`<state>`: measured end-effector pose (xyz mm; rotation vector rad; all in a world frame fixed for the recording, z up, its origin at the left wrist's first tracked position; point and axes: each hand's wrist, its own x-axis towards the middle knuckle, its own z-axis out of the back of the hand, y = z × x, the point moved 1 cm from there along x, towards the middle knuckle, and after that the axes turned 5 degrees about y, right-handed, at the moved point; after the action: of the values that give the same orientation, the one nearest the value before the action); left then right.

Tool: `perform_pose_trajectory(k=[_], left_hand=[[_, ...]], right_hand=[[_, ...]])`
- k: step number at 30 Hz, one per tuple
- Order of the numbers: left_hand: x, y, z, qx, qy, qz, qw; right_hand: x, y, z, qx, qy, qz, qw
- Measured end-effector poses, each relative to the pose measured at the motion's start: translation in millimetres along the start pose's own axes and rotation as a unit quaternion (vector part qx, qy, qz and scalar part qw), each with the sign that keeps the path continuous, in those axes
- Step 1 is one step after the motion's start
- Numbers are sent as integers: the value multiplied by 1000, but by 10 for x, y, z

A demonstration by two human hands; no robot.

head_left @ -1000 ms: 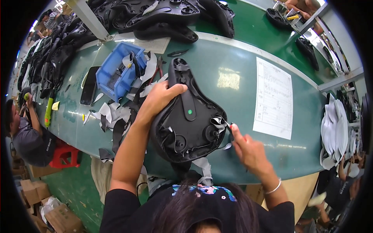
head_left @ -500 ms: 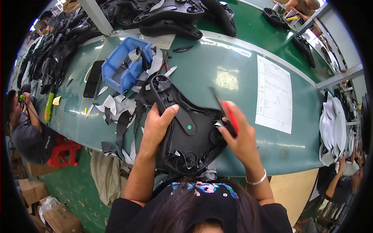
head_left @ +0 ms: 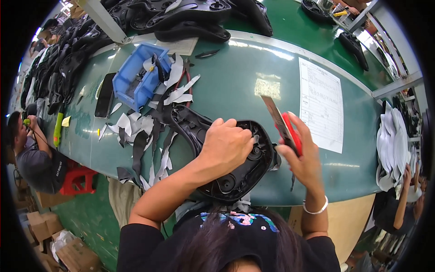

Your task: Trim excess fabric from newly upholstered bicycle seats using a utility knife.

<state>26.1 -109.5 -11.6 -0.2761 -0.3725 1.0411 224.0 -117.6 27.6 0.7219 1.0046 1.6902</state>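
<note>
While pressed down on the black moulded saddle base [head_left: 226, 158] at the near edge of the surface [head_left: 235, 86], left hand [head_left: 226, 145] curled loosely over its middle, fingers bent, not closed round anything. Right hand [head_left: 303, 154] just beside the base's right end, shut around a red-handled cutter [head_left: 283, 124], blade raised and angled up toward the far edge. Likely trouble: blade close to the left fingers, so a slip could nick them; base overhanging the near edge, so an uneven push could tip it off; grey trim scraps [head_left: 140, 136] strewn left of it could catch under the shell. Farther left, a blue bin [head_left: 136, 81] toward the far-left corner, a dark flat phone-like slab [head_left: 105, 95] beside it. Right of centre, a white printed sheet [head_left: 321, 104], rectangular, lying flat. Small pale rectangular label [head_left: 267, 88] at mid surface. Beyond the far edge, stacked black saddle shells [head_left: 190, 18].
</note>
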Motion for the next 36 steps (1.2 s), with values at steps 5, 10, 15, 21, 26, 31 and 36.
perform_pose_trajectory(k=[5, 10, 15, 21, 26, 31, 36], left_hand=[[-45, 37, 88, -137, 63, -31, 988], [-38, 165, 81, -467, 13, 193, 863], [27, 459, 218, -811, -285, 72, 505], [58, 161, 417, -444, -39, 49, 894], [435, 420, 267, 24, -115, -102, 988], [589, 214, -12, -100, -107, -282, 948], [683, 606, 142, -357, -244, 124, 893]], right_hand=[[-173, -224, 261, -270, 95, 159, 945], [-228, -135, 171, -398, 152, 96, 899], [-862, -183, -111, -356, 86, -24, 930], [-665, -185, -181, -252, 7, -26, 967], [-213, -223, -91, -269, 29, 66, 961], [-102, -200, -180, -389, 57, -25, 919], [-487, 111, -432, -382, 62, -127, 913]])
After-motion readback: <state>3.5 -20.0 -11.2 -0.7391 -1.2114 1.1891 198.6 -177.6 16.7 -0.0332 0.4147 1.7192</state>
